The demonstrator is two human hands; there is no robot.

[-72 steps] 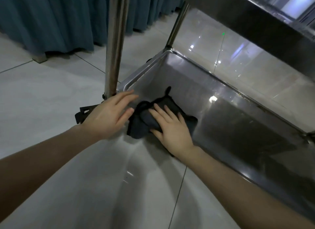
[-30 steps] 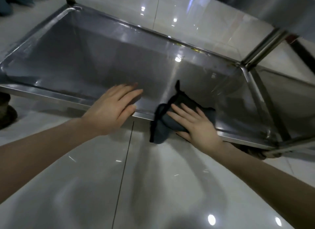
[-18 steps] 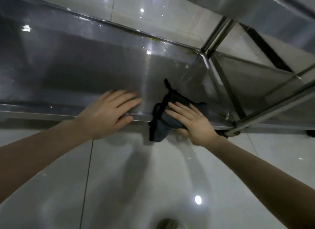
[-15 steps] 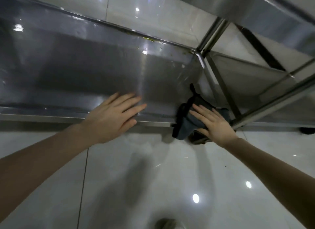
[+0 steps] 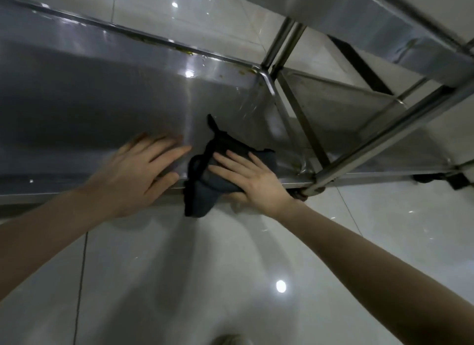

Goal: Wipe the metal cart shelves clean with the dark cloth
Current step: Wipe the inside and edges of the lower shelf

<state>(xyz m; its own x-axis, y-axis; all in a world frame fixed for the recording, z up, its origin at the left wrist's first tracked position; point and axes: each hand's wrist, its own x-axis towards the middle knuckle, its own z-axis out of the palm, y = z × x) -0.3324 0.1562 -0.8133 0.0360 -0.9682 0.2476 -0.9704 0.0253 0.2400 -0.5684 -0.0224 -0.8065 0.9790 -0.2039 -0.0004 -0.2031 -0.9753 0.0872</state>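
Right hand (image 5: 252, 181): fingers straight and slightly spread, pressed flat on top of the dark cloth (image 5: 202, 190); thumb sits at the cloth's near edge, no clear pinch. Left hand (image 5: 139, 172): blurred, fingers extended, palm down over the front rim of the lower shelf (image 5: 102, 108), holding nothing. Count: I see one cloth, two hands and two shelves, the lower one and an upper shelf (image 5: 384, 24) overhead. The cloth is bunched under the right fingers, draped over the shelf's front rim near its right corner, one end hanging toward the tiled floor (image 5: 230, 267), just beside the left fingertips.
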